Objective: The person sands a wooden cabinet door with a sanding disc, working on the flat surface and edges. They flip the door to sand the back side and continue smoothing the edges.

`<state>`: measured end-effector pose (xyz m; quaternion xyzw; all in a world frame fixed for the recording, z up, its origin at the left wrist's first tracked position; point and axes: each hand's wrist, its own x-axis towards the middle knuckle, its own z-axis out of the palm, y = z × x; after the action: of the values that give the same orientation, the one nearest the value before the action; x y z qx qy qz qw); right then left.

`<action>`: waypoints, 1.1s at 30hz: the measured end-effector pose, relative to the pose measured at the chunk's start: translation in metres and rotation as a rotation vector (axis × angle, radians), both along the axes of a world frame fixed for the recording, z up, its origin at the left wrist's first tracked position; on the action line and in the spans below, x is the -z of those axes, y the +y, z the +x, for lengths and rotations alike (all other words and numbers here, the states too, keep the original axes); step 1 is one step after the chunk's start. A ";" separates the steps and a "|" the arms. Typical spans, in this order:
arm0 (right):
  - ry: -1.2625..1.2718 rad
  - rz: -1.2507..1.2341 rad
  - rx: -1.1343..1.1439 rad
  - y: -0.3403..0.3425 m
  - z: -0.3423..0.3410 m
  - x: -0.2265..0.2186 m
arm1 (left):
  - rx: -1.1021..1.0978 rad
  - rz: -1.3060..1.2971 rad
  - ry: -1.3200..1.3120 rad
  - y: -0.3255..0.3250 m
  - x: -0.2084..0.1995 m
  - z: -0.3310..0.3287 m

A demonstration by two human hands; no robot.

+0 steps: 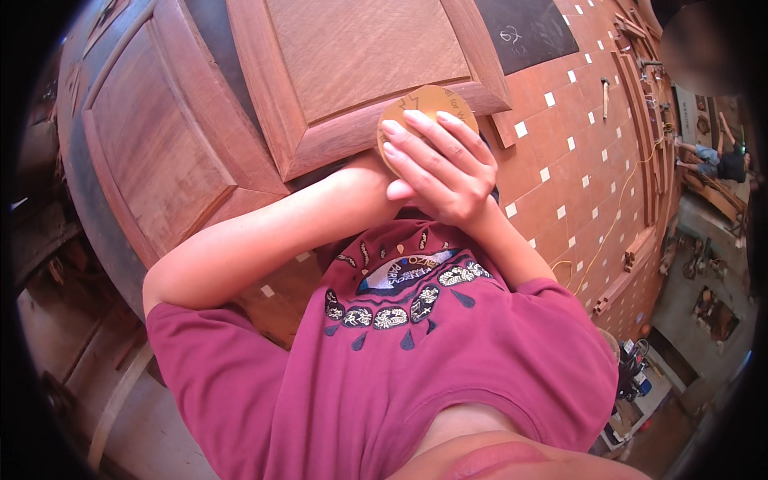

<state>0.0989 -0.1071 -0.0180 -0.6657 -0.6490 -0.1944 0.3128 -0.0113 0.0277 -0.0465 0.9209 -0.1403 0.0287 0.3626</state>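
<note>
A round tan sanding disc (390, 126) with printing on its back is at the lower edge of a reddish-brown wooden panel door (368, 60). My right hand (448, 164) lies across the disc, fingers stretched over its printed side and thumb toward my left wrist. From the left, my left forearm (280, 204) reaches in, and its wrist passes under my right hand. The left hand (370, 172) is mostly hidden behind the disc and the right hand, so its fingers do not show.
A second wooden panel (164, 132) leans close on the left. Beyond the door is a dark board (528, 36) with chalk marks. The tiled floor (588, 144) on the right holds a hammer (606, 98), long timber strips (638, 144) and a yellow cord (612, 228). Another person (724, 160) is far right.
</note>
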 end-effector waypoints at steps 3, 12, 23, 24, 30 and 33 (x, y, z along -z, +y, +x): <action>0.004 -0.006 -0.047 -0.004 0.011 -0.001 | -0.056 -0.046 -0.152 -0.005 0.010 0.002; 0.033 0.020 0.145 -0.027 0.038 0.007 | 0.240 0.584 0.302 -0.003 -0.020 0.010; 0.029 0.145 -0.120 0.024 0.003 0.012 | 0.216 0.620 -0.008 -0.003 -0.003 -0.012; 0.058 0.139 -0.135 0.024 0.004 0.010 | 0.274 0.602 0.145 -0.005 -0.018 -0.007; -0.018 0.240 -0.103 0.017 0.033 0.018 | 0.621 0.058 0.380 -0.005 -0.127 0.009; -0.054 0.278 -0.053 0.013 0.049 0.024 | 0.431 -0.058 0.161 0.020 -0.169 0.027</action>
<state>0.1484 -0.0940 -0.0421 -0.5931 -0.6414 -0.2916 0.3895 0.0162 0.0477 0.1227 0.8582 -0.3033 -0.1192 0.3966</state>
